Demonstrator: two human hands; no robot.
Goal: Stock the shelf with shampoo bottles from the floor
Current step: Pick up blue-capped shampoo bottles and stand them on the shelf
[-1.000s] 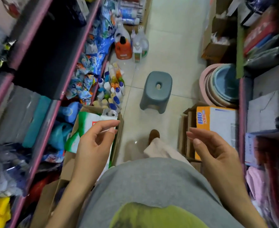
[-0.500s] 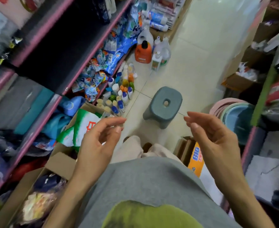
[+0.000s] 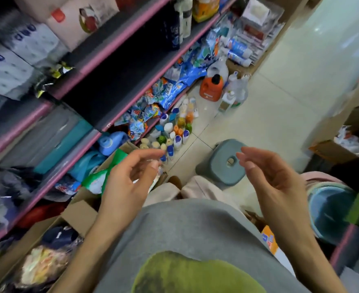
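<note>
Both hands empty, left hand (image 3: 127, 178) and right hand (image 3: 273, 178) fingers loosely curled, raised apart above shampoo bottles (image 3: 174, 132) clustered on floor (image 3: 269, 115) against shelf (image 3: 119, 121) base edge.

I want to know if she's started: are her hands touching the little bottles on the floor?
Apart. The head view shows both the left hand and right hand raised, holding nothing, well above the floor bottles.

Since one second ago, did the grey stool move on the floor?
Cannot tell for certain: the grey stool keeps its place beside the floor bottles; only the camera swung.
</note>
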